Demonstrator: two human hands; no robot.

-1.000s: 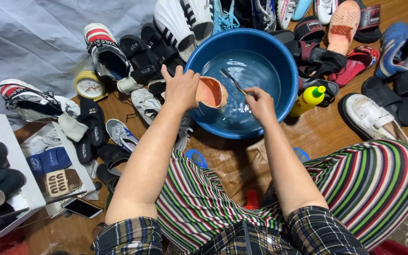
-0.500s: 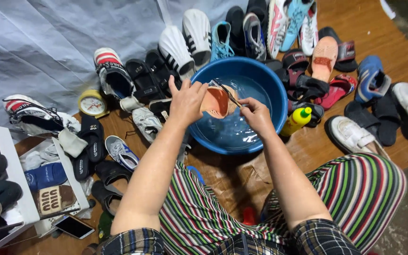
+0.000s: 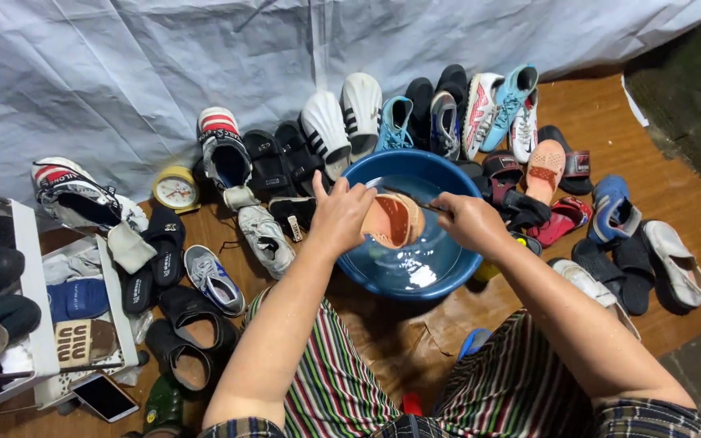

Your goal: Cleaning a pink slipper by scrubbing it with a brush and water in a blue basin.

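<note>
My left hand (image 3: 339, 215) grips an orange-pink sandal (image 3: 393, 220) and holds it over a blue basin (image 3: 456, 264) with water in it. My right hand (image 3: 469, 221) is closed on a thin brush (image 3: 399, 195) whose head rests against the sandal. Both hands are above the basin's near half, wet, with my forearms reaching out over my striped trousers.
Many shoes, sandals and slippers lie in an arc around the basin on the wooden floor. A yellow alarm clock (image 3: 176, 189) stands at the left. A white rack (image 3: 30, 308) with shoes and a phone (image 3: 105, 397) are at the lower left. A grey tarp (image 3: 164, 73) hangs behind.
The view has tilted upward, so the basin and hands sit lower and more central. Both hands keep hold of the sandal and brush over the water, shifted slightly to the left.
</note>
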